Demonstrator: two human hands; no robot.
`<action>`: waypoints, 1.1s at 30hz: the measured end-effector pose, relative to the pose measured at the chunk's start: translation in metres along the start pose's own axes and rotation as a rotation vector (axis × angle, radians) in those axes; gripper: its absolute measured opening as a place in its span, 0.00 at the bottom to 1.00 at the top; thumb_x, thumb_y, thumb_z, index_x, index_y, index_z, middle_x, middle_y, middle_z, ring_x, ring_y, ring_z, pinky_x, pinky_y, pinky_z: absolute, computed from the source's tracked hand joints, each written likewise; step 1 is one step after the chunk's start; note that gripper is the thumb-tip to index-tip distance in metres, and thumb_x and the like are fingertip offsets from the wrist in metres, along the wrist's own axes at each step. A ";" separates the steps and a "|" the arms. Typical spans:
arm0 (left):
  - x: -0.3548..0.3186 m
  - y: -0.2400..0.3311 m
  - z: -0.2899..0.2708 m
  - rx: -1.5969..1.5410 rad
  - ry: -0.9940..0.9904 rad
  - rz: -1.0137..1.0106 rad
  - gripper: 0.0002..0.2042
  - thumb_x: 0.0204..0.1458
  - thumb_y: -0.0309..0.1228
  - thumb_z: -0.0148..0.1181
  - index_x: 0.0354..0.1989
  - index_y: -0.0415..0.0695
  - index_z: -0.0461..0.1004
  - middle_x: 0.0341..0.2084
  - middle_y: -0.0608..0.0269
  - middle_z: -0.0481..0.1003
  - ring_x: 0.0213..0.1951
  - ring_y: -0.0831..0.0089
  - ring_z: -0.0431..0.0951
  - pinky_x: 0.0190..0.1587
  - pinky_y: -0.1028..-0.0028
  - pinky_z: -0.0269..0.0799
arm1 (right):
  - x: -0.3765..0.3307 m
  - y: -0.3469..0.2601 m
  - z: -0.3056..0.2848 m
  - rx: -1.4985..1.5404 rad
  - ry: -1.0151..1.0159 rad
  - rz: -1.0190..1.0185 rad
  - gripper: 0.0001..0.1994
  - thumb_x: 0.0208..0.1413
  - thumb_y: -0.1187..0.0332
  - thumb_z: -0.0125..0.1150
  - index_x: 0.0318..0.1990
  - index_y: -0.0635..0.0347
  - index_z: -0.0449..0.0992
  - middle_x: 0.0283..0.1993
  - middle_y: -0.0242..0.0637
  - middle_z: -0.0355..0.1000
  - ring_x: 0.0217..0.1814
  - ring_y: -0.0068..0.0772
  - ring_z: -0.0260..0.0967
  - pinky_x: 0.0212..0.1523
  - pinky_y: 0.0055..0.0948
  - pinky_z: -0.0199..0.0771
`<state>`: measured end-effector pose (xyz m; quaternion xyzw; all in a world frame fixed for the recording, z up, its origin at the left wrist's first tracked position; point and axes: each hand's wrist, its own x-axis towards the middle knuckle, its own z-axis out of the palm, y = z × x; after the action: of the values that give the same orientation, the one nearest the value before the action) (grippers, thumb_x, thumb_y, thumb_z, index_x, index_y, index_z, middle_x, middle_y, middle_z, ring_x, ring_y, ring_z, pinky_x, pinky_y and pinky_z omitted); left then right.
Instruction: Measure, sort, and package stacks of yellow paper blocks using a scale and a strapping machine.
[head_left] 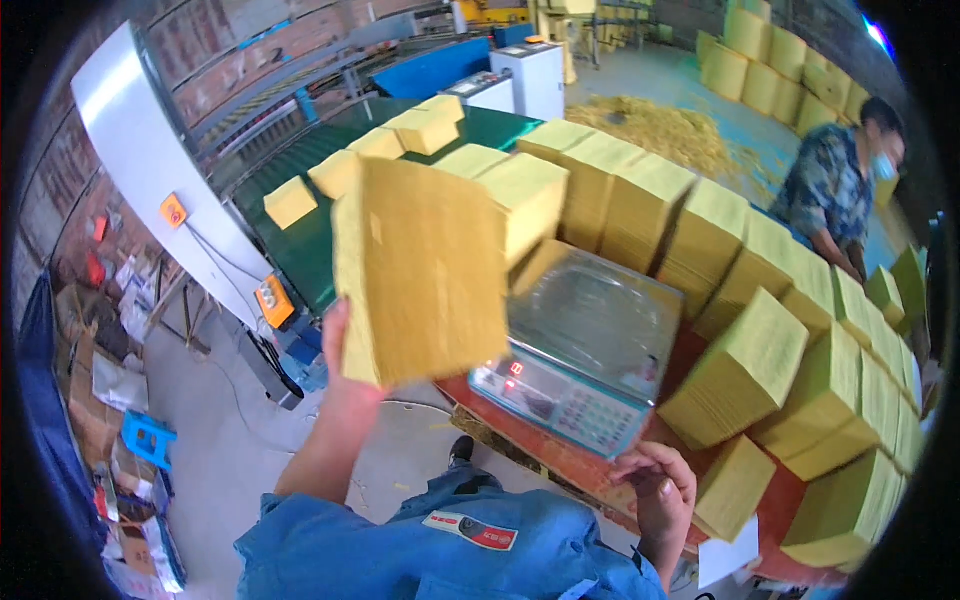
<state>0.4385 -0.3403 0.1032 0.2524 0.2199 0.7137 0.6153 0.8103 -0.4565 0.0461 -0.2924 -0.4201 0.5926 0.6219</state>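
Observation:
My left hand [340, 350] grips a thick stack of yellow paper sheets [420, 270] by its lower left corner and holds it up in the air, tilted, in front of the green belt. My right hand [655, 490] rests with curled fingers on the red table edge [560, 465], just below the front of a digital weighing scale [585, 345] with a shiny empty pan, a lit red display and a keypad. Nothing is in the right hand.
Many stacked yellow paper bundles [740, 370] crowd the red table right of the scale. More bundles [425, 130] lie on the green conveyor [300, 245] behind. Another person [840, 190] in a patterned shirt bends over at the far right. Cardboard litter [95, 400] lies on the floor at left.

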 end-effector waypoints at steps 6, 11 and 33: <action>0.123 0.111 -0.092 0.011 0.104 0.207 0.27 0.54 0.48 0.55 0.60 0.49 0.66 0.55 0.62 0.72 0.55 0.62 0.72 0.57 0.57 0.67 | 0.073 0.035 0.056 -0.074 0.071 -0.209 0.27 0.56 0.49 0.57 0.49 0.69 0.70 0.31 0.49 0.73 0.29 0.39 0.71 0.32 0.33 0.73; 0.269 0.131 -0.178 0.094 0.307 0.119 0.25 0.51 0.39 0.63 0.58 0.46 0.67 0.52 0.59 0.73 0.54 0.60 0.73 0.56 0.58 0.70 | 0.135 0.080 0.115 -0.061 0.200 -0.307 0.25 0.57 0.50 0.57 0.49 0.67 0.70 0.29 0.45 0.70 0.27 0.38 0.69 0.32 0.32 0.72; 0.719 -0.177 -0.130 0.434 -0.229 -0.498 0.24 0.50 0.40 0.64 0.53 0.39 0.70 0.44 0.55 0.76 0.45 0.63 0.78 0.49 0.61 0.72 | 0.276 0.129 0.225 -0.293 0.584 -0.100 0.25 0.58 0.55 0.60 0.52 0.71 0.70 0.42 0.52 0.74 0.43 0.44 0.73 0.46 0.41 0.74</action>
<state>0.4096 0.3964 -0.0438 0.3945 0.3508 0.4452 0.7232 0.5359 -0.1995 0.0912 -0.5153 -0.3187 0.3857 0.6958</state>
